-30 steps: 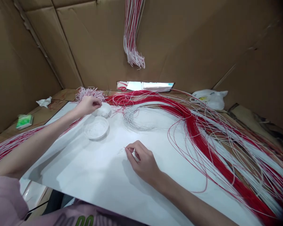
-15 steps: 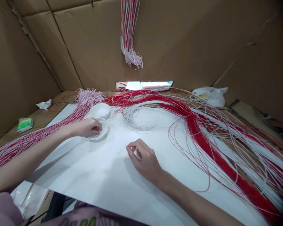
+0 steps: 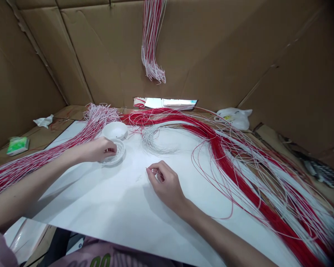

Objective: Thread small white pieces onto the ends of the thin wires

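My left hand (image 3: 107,149) reaches into a shallow white dish (image 3: 120,155), its fingertips pinched together down among small pale pieces. Whatever is between those fingers is hidden. To the right, above the white board (image 3: 105,207), my right hand (image 3: 165,181) pinches the tip of a thin cord between thumb and forefinger. Only a short bit of this cord shows past the fingertips. Behind the dish stands a second white bowl (image 3: 115,129), close against it.
Red and white cords (image 3: 225,159) sweep over the board's right side. A curled bundle of white strands (image 3: 153,141) lies mid-board. More cords (image 3: 78,139) run along the left, and a tassel (image 3: 153,48) hangs ahead. A plastic bag (image 3: 235,118) and tissue pack (image 3: 17,145) sit at the sides.
The view has shifted slightly, so the surroundings sit a little further left. My left hand stays in the dish with its fingers still closed. The right hand keeps its pinch.
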Motion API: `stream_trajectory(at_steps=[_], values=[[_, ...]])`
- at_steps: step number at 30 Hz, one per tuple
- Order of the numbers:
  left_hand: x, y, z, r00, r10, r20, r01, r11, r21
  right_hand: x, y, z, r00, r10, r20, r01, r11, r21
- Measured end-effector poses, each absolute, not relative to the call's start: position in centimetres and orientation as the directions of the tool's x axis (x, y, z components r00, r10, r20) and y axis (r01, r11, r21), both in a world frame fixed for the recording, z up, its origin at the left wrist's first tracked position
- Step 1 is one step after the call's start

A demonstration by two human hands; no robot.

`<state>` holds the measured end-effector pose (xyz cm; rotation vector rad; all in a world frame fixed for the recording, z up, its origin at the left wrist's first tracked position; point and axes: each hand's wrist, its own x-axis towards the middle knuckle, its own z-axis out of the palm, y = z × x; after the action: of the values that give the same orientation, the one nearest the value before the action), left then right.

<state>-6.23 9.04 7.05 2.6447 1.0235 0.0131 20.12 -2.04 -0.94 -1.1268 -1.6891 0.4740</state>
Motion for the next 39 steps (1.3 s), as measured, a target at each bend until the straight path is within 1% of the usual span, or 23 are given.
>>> stream_trajectory(at_steps=[2,5,8,11,13,16,19,22,25,34,36,39], values=[[-6.0,7.8,7.9,0.754,0.657,-0.006,0.627,-0.718,0.302,20.2,-2.3,-0.6,-0.08,0.842,0.534,0.434,0.512,-0.741],[-5.0,5.4,9.4,0.763,0.628,0.154,0.545,-0.752,0.371,20.4,-2.8,0.1,-0.131,0.829,0.544,0.389,0.548,-0.741],[-3.4,2.9,9.9,0.751,0.614,0.243,0.449,-0.745,0.494,20.6,-3.5,0.5,-0.162,0.823,0.544,0.344,0.564,-0.751],[-1.6,1.1,8.7,0.705,0.64,0.306,0.382,-0.705,0.597,20.6,-4.0,0.5,-0.171,0.78,0.601,0.302,0.623,-0.722],[-0.6,0.4,7.3,0.657,0.694,0.295,0.374,-0.64,0.672,20.5,-4.3,0.4,-0.169,0.761,0.626,0.273,0.646,-0.713],[0.2,0.1,5.2,0.591,0.781,0.2,0.344,-0.469,0.813,20.3,-4.7,0.6,-0.146,0.786,0.601,0.226,0.618,-0.753],[0.5,0.1,3.8,0.539,0.832,0.131,0.296,-0.333,0.895,20.2,-4.9,1.0,-0.128,0.795,0.593,0.19,0.606,-0.772],[0.6,0.1,3.2,0.492,0.864,0.106,0.27,-0.267,0.925,20.1,-5.0,1.2,-0.137,0.789,0.599,0.178,0.614,-0.769],[0.7,-0.1,2.9,0.446,0.89,0.09,0.241,-0.217,0.946,20.1,-5.1,1.1,-0.151,0.787,0.598,0.199,0.617,-0.761],[1.0,-0.5,2.2,0.411,0.906,0.096,0.174,-0.182,0.968,20.1,-5.2,1.0,-0.164,0.778,0.607,0.236,0.628,-0.741],[1.1,-0.6,2.2,0.407,0.908,0.095,0.154,-0.171,0.973,20.1,-5.2,1.2,-0.165,0.792,0.588,0.227,0.611,-0.759],[1.1,-0.6,2.3,0.383,0.917,0.108,0.142,-0.174,0.974,20.3,-5.3,1.3,-0.183,0.827,0.532,0.171,0.56,-0.811]])
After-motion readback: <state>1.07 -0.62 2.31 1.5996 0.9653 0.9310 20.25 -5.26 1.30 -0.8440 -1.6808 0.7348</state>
